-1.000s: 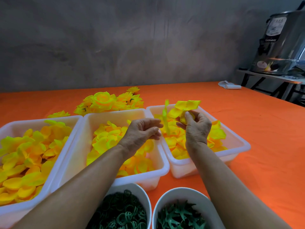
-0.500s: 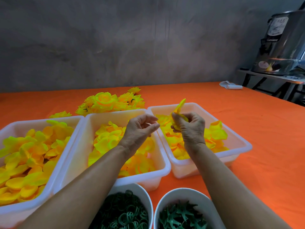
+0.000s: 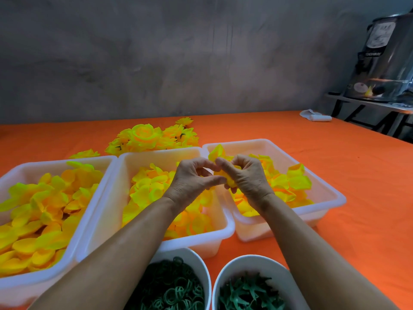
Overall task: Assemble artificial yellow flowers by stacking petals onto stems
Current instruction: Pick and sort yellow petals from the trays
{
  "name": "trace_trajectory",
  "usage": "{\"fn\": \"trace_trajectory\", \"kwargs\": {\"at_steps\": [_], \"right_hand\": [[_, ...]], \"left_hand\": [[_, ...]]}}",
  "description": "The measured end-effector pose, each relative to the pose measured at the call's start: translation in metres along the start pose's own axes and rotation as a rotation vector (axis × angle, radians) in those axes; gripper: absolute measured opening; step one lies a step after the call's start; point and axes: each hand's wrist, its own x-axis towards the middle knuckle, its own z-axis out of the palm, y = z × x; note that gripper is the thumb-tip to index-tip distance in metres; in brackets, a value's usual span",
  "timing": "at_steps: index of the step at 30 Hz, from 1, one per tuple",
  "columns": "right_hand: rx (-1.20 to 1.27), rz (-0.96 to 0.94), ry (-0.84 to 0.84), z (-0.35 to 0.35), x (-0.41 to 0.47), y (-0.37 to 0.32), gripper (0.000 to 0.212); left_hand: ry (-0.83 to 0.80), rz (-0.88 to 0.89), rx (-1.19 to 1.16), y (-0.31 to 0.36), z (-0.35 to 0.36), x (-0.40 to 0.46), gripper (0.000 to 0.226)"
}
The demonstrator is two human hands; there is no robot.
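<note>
My right hand [image 3: 247,177] grips a folded yellow petal piece [image 3: 218,152] above the gap between the middle and right bins. My left hand [image 3: 193,179] meets it from the left, its thumb and fingertips curled onto the same yellow piece. The stem is hidden inside the hands. Three white bins hold loose yellow petals: the left bin [image 3: 13,173], the middle bin [image 3: 143,154] and the right bin [image 3: 335,196]. A heap of finished yellow flowers [image 3: 147,138] lies behind the bins.
Two white bowls stand at the near edge: one with green rings [image 3: 202,262], one with green star-shaped calyx pieces [image 3: 225,271]. Orange cloth [image 3: 357,175] covers the table. A white rag [image 3: 315,116] lies far right. A steel urn [image 3: 386,61] stands on a side stand.
The petal piece was held up spread in my right hand and came down folded. My left hand moved right and closed onto it, so both hands now meet.
</note>
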Motion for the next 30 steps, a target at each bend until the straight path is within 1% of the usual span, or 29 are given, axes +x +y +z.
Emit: {"fn": "trace_trajectory", "kwargs": {"at_steps": [3,9,14,15,18,19,22,24,28,30], "right_hand": [[0.016,0.004,-0.014,-0.0002,-0.0003,-0.0002,0.041],[0.041,0.022,-0.037,-0.0009,0.0000,0.0010,0.038],[0.097,0.094,-0.032,-0.0034,0.0026,0.0011,0.029],[0.093,0.101,-0.029,-0.0037,0.0027,0.0011,0.028],[0.055,0.065,-0.036,-0.0024,0.0023,0.0021,0.027],[0.038,0.048,-0.047,-0.0013,0.0023,0.0026,0.027],[0.021,0.040,-0.100,0.0016,0.0012,0.0030,0.022],[0.029,0.038,-0.112,0.0013,0.0007,0.0032,0.019],[0.008,0.022,-0.134,0.0009,-0.0006,0.0034,0.020],[-0.022,0.013,-0.150,0.0017,-0.0007,0.0034,0.021]], "left_hand": [[-0.020,0.001,-0.047,-0.0011,-0.0018,0.0008,0.012],[-0.023,0.013,-0.056,-0.0020,-0.0033,0.0022,0.003],[-0.020,0.018,-0.089,-0.0042,-0.0045,0.0022,0.005],[-0.010,0.011,-0.081,-0.0041,-0.0046,0.0022,0.009],[0.031,-0.020,-0.021,-0.0038,-0.0039,0.0020,0.041],[0.040,-0.031,0.004,-0.0035,-0.0035,0.0020,0.045],[0.043,-0.043,0.112,-0.0046,-0.0023,0.0027,0.036],[0.074,-0.031,0.145,-0.0057,-0.0024,0.0038,0.032],[0.164,-0.006,0.018,-0.0038,-0.0033,0.0054,0.029],[0.199,0.002,-0.033,-0.0034,-0.0047,0.0067,0.020]]}}
